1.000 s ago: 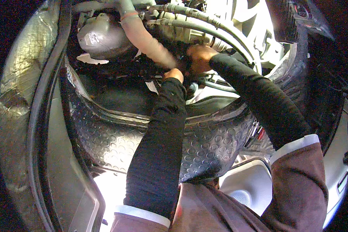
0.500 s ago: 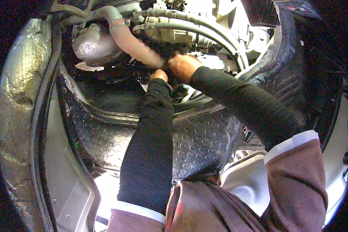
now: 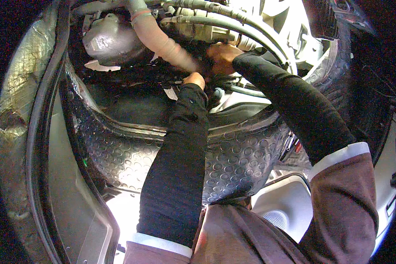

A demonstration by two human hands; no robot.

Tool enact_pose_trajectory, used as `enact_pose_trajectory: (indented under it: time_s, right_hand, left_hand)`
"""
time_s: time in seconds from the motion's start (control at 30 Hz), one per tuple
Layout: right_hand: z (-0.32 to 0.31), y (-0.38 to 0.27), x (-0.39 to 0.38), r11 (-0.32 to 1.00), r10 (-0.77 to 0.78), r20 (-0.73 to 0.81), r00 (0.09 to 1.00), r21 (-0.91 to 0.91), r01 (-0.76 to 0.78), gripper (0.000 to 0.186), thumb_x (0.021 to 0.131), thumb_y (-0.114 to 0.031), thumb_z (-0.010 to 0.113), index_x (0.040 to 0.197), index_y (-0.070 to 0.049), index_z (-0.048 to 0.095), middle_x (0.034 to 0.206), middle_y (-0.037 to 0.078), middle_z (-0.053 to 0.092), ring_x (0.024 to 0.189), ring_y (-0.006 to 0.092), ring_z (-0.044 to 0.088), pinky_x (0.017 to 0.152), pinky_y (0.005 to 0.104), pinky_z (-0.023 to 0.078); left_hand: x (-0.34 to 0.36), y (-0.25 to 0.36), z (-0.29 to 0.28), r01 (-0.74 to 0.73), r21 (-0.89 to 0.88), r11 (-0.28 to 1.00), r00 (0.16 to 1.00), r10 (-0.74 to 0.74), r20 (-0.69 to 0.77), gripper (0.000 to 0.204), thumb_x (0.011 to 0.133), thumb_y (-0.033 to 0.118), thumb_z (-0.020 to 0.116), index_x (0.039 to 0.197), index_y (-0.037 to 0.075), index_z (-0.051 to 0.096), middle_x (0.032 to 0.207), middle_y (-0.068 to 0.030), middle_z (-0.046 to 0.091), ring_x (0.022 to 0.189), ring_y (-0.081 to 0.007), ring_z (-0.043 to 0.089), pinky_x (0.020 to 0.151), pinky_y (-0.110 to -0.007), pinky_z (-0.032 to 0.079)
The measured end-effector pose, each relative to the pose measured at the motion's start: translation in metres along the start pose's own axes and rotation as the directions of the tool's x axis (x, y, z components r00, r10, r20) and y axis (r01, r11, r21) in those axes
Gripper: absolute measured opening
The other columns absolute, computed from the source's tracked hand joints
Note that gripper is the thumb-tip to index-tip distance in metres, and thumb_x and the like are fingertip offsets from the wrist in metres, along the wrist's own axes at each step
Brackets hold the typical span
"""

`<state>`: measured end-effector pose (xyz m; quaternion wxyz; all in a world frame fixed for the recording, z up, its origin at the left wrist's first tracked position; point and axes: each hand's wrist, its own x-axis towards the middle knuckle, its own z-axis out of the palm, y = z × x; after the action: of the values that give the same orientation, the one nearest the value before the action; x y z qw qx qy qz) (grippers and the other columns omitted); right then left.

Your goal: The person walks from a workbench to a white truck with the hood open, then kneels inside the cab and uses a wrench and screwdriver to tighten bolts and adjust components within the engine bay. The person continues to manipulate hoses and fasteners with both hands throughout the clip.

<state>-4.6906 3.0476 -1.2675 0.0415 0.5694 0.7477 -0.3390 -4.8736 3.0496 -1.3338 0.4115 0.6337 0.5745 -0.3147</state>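
Both my hands reach deep into a vehicle's engine bay. My left hand (image 3: 195, 80) sits beside the lower end of a thick reddish-brown hose (image 3: 157, 40); its fingers are hidden. To its right and a little farther in, my right hand (image 3: 223, 57) bends downward with curled fingers. Their tips vanish in the dark gap near the hose end, so what they grip does not show. Two slimmer grey hoses (image 3: 240, 27) arch just beyond the right hand. Black sleeves cover both forearms.
A rounded metal housing (image 3: 112, 42) lies left of the thick hose. In front runs a bay edge with a round-studded black mat (image 3: 246, 160). Loose tools (image 3: 290, 145) lie by my right forearm. Foil-covered insulation (image 3: 20, 83) lines the far left; a speaker panel (image 3: 276, 218) shows lower right.
The view has shifted slightly, so the bay appears higher. My right hand has moved farther in and away from the left one. Tools beside my right forearm show more clearly.
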Motion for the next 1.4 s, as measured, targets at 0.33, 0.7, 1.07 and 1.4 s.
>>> enact_pose_trajectory:
  time_s: [0.33,0.7,1.07,1.4]
  right_hand:
    - [0.038,-0.052,-0.021,0.984,0.148,-0.193,0.970,-0.070,-0.164,0.050,0.086,-0.018,0.052,0.130,0.005,0.045,0.129,0.027,0.053,0.112,0.0391,0.059,0.090,0.0438,0.052]
    - [0.065,0.019,0.010,0.956,-0.294,-0.153,0.944,-0.036,0.292,0.040,0.072,-0.022,0.072,0.106,-0.003,0.065,0.096,0.018,0.071,0.083,0.0306,0.069,0.074,0.0404,0.055]
    - [0.034,0.017,0.012,0.987,-0.143,0.179,0.973,0.105,0.125,0.043,0.076,-0.027,0.071,0.109,0.000,0.064,0.106,0.017,0.069,0.093,0.0261,0.065,0.081,0.0366,0.053]
    - [0.029,-0.003,-0.001,0.996,-0.039,0.018,0.999,-0.081,0.041,0.033,0.077,-0.029,0.065,0.097,-0.002,0.069,0.098,0.022,0.068,0.097,0.0334,0.065,0.083,0.0414,0.053]
  left_hand:
    - [0.015,-0.024,-0.008,0.023,0.321,0.947,1.000,-0.027,0.009,0.053,0.068,0.021,0.083,0.117,0.009,0.065,0.117,-0.0103,0.067,0.113,-0.0246,0.062,0.096,-0.037,0.051]
    - [-0.018,0.012,-0.027,-0.154,0.368,0.917,0.980,0.094,0.176,0.037,0.088,0.025,0.061,0.122,0.013,0.066,0.133,-0.0153,0.058,0.124,-0.0314,0.055,0.103,-0.036,0.044]
    - [-0.009,0.010,-0.026,-0.188,0.370,0.910,0.979,0.146,0.139,0.034,0.086,0.021,0.059,0.117,0.010,0.067,0.128,-0.0177,0.060,0.120,-0.0339,0.057,0.100,-0.038,0.046]
    - [-0.018,0.003,-0.034,-0.209,0.401,0.892,0.976,0.166,0.139,0.032,0.084,0.018,0.058,0.112,0.008,0.068,0.123,-0.0199,0.062,0.117,-0.0363,0.059,0.097,-0.040,0.047]
